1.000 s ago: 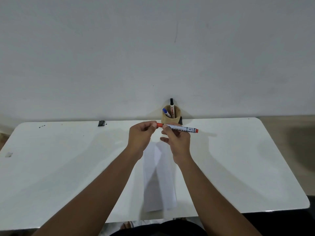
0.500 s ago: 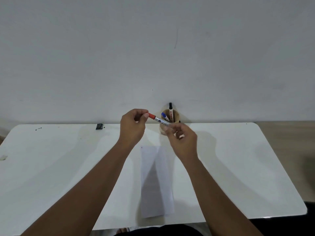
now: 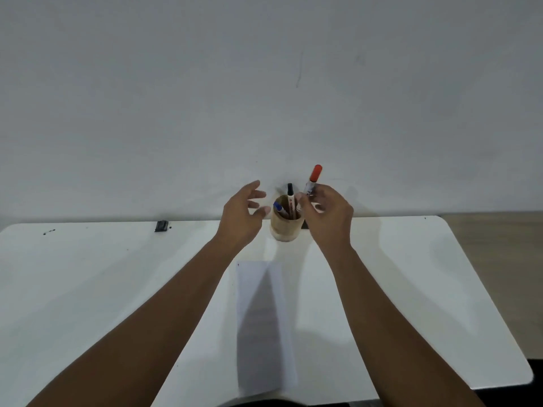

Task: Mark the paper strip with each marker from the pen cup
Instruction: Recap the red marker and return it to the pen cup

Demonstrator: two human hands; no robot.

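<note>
A wide white bench (image 3: 88,289) runs up to a plain grey wall, and nearly everything that matters sits near its far middle edge, within easy reach of both forearms. The paper strip (image 3: 264,327) lies flat on the bench, long side pointing away from the person, directly below the cup, presumably so each marker can come straight down onto it; no mark can be made out on it, though an arm's shadow darkens much of it. The left hand (image 3: 242,214) hovers just left of the cup with its fingers spread wide and nothing in them, thumb close to the rim without clearly touching it, likely placed to steady the cup or take the next marker. The right hand (image 3: 327,215) is closed around the lower barrel of the red-capped marker (image 3: 313,179), holding it nearly upright, cap on and pointing up, just above the cup's right side; that pose suggests it is being put in or drawn out, and I cannot tell which. The pen cup (image 3: 286,229), a tan cylinder, stands at the bench's back edge between the two hands. In it a black-capped marker (image 3: 291,198) stands upright and a blue-capped marker (image 3: 279,207) leans left against the rim. A small dark object (image 3: 161,226), too small to identify, rests well to the left near the back edge.
</note>
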